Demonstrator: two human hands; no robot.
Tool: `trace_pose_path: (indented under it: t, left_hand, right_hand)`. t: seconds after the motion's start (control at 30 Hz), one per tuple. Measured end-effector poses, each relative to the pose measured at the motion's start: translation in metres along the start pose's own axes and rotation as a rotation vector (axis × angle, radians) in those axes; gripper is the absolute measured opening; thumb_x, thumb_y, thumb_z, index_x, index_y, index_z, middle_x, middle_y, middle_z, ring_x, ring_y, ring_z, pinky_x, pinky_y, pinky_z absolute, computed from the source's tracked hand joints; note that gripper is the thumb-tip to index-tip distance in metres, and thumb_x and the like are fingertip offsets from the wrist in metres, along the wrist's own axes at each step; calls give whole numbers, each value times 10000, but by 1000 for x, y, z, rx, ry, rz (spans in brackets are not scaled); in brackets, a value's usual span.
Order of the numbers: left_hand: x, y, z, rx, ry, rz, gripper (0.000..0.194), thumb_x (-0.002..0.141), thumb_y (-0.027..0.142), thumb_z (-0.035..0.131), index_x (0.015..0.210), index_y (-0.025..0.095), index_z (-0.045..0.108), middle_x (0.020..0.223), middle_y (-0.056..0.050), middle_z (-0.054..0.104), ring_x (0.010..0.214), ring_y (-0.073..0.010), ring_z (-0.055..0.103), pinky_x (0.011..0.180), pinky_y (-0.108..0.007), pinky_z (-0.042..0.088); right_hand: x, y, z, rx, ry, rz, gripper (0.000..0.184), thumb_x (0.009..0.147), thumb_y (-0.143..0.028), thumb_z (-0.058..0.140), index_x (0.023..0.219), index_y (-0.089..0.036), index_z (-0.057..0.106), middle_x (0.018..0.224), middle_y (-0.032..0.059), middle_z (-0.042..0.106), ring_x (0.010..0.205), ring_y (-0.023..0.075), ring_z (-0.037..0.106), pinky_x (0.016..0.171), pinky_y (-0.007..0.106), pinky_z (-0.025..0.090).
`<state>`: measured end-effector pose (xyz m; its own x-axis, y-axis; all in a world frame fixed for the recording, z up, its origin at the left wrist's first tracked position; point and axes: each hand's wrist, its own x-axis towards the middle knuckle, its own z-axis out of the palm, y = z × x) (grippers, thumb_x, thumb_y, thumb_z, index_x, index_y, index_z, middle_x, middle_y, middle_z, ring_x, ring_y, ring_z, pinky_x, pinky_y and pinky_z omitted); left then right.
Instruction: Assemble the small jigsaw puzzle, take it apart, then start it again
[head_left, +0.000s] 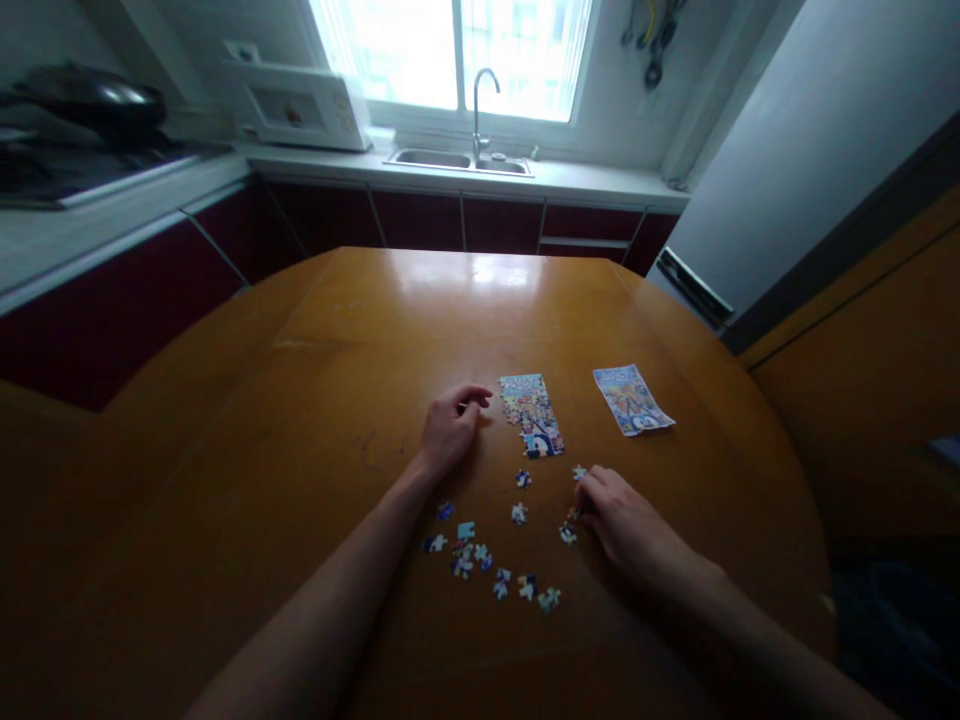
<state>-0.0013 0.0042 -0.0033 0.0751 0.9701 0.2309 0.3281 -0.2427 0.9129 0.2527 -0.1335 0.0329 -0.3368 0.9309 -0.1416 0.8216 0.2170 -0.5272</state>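
Note:
A partly assembled jigsaw puzzle lies on the wooden table, its left edge uneven. Just left of it rests my left hand, fingers loosely bent and the thumb apart, with nothing seen in it. My right hand is lower right of the puzzle, fingers bent down and closed at a small puzzle piece, partly hidden by the fingertips. Close to that hand lie one pale piece and a dark-and-white piece. Several loose pieces are scattered between my forearms.
A creased picture sheet lies right of the puzzle. The round-cornered table extends toward a counter with a sink, a tap and a white microwave. A pan sits on the stove at left; a fridge stands right.

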Motion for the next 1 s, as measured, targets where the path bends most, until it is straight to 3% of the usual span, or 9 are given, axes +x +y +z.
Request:
trace_pose_path:
  t: [0.13, 0.3, 0.5, 0.67, 1.0]
  left_hand:
    - [0, 0, 0, -7, -1, -5, 249, 820, 182, 496, 927, 172, 721, 836, -32, 710, 805, -172, 653, 740, -297, 518]
    - [0, -1, 0, 2, 0, 1, 255, 819, 171, 495, 932, 176, 724, 835, -30, 710, 796, -171, 652, 738, -298, 517]
    - [-2, -2, 1, 32, -13, 27, 248, 836, 170, 498, 941, 181, 723, 834, -23, 712, 798, -169, 660, 755, -304, 524]
    - [-4, 0, 1, 47, -19, 30, 243, 840, 133, 502, 935, 176, 721, 833, -24, 713, 802, -166, 662, 744, -296, 515]
    - [-5, 3, 1, 66, -43, 46, 250, 850, 91, 508, 922, 181, 730, 857, -29, 716, 813, -171, 659, 750, -295, 508]
  right_hand:
    - [-1, -1, -1, 53, 12, -8, 187, 863, -9, 506, 823, -191, 514, 895, 54, 610, 835, 199, 535, 744, 330, 426]
    - [15, 4, -8, 263, 79, -43, 115, 901, -97, 553, 891, -196, 609, 892, 36, 660, 814, 178, 596, 737, 304, 463]
    - [83, -1, -14, 312, 266, -123, 98, 879, -121, 631, 839, -187, 690, 845, 40, 704, 787, 175, 627, 727, 303, 473]
    - [129, -7, -4, 256, 214, -224, 150, 863, -61, 636, 814, -179, 715, 851, 44, 721, 824, 176, 633, 779, 307, 467]
    - [136, 1, 5, 181, 252, -260, 114, 878, -97, 659, 827, -182, 715, 902, 54, 671, 883, 183, 591, 829, 320, 457]
